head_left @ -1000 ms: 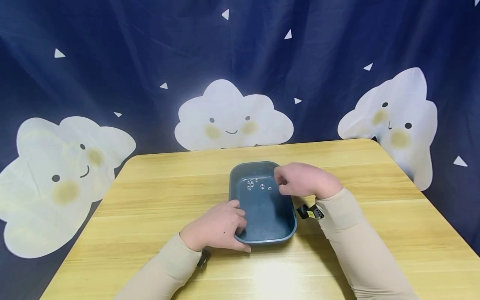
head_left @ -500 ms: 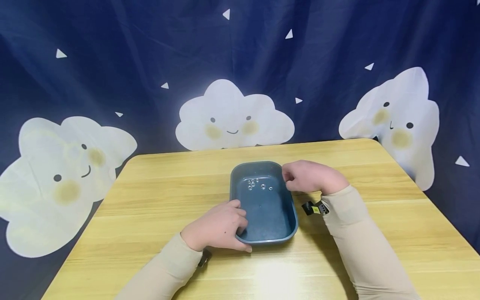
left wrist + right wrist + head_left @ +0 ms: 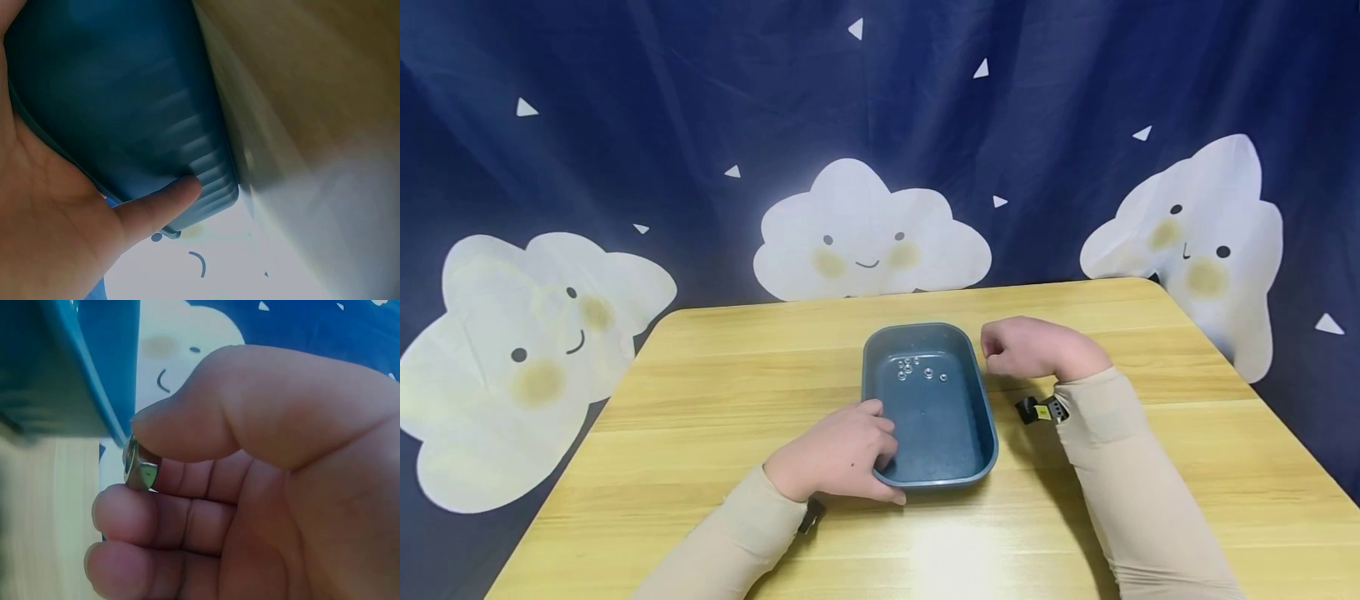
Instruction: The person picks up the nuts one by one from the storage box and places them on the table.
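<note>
A dark blue plastic bin point(image 3: 936, 437) rests on the table with several small metal nuts point(image 3: 928, 373) lying toward its far end. At the near left corner my left hand point(image 3: 838, 454) grips the bin, fingers over the rim and thumb point(image 3: 165, 206) against the ribbed outer wall. My right hand point(image 3: 1037, 348) is outside the bin, just beyond its right rim near the far corner. Between its thumb and fingers it pinches a shiny hex nut point(image 3: 144, 470), seen in the right wrist view; the head view hides this nut behind the fingers.
The light wooden table point(image 3: 737, 375) reaches back to a dark blue curtain point(image 3: 925, 100) printed with white clouds. A small black wrist camera point(image 3: 1036, 410) sits under the right sleeve, close above the table.
My right hand has moved rightward, from over the bin's right rim to outside it, with its fingers still pinched. The left hand and the nuts in the bin stay put.
</note>
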{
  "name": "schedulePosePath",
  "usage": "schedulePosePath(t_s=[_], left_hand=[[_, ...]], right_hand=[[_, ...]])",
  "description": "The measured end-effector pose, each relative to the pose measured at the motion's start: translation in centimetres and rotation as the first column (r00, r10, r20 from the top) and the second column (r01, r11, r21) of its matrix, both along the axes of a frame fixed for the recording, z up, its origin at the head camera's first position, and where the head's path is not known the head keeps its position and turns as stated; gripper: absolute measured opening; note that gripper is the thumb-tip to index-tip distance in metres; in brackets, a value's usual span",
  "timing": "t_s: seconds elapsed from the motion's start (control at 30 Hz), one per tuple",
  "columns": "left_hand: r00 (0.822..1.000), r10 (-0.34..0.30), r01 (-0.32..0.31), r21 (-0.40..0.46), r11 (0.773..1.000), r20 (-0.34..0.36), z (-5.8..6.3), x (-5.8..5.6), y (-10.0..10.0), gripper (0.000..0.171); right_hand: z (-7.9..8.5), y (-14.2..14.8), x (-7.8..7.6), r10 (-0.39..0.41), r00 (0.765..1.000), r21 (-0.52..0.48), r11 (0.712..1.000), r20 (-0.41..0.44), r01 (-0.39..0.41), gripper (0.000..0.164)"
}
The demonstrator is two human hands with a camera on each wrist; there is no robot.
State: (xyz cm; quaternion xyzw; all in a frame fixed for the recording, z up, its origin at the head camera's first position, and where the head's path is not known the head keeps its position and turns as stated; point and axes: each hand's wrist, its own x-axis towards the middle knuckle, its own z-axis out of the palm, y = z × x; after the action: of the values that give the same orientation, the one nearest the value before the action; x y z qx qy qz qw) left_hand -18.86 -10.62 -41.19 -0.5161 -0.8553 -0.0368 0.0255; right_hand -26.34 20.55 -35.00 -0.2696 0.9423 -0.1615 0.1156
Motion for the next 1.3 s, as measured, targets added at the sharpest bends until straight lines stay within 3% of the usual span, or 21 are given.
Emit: schedulePosePath(t_s=[0.17,0.7,1.3], left_hand=[[1.000,-0.003,0.003,-0.009,1.000,-0.013,-0.1,-0.1,0.0,0.054],[1.000,-0.007,0.007,-0.011,1.000,-0.012,0.0,0.0,0.1,0.055],[1.000,0.000,0.000,-0.008,1.000,0.002,-0.1,0.0,0.0,0.055]], right_hand=[[-0.1,0.7,-0.3,-0.038,0.999,0.001,0.999,0.030,0.038,0.008],[-1.5,1.6,-1.3,-0.051,0.998,0.035,0.998,0.039,0.049,0.005],[-3.7,1.7,-2.1,-0.021,0.999,0.057,0.998,0.036,0.019,0.012]])
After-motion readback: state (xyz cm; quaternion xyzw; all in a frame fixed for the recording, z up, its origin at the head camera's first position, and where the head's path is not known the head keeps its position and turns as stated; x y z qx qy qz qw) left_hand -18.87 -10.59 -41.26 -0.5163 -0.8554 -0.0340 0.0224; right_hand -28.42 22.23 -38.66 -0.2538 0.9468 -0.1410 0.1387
